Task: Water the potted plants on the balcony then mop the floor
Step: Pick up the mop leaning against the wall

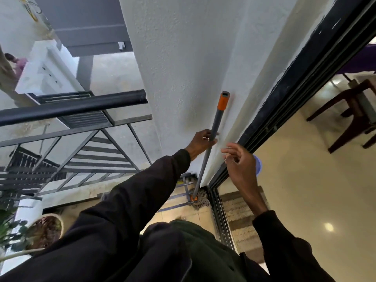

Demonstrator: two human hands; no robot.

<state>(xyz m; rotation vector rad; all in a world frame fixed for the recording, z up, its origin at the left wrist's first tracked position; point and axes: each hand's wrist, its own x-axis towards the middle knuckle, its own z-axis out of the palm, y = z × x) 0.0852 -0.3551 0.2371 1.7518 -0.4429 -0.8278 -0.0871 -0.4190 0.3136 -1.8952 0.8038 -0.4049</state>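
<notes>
1. White textured balcony wall props a grey mop handle with an orange tip. Its stringy mop head sits on the tiled floor.
2. The left hand grips the handle about mid-shaft, fingers curled round it.
3. The right hand hovers just right of the shaft, fingers loosely spread, holding nothing.
4. The handle's long axis rises steeply along the wall, so the right hand probably needs only a short leftward reach to the shaft.

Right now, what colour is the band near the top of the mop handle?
Orange band, on a grey mop handle; head view shows it.
</notes>
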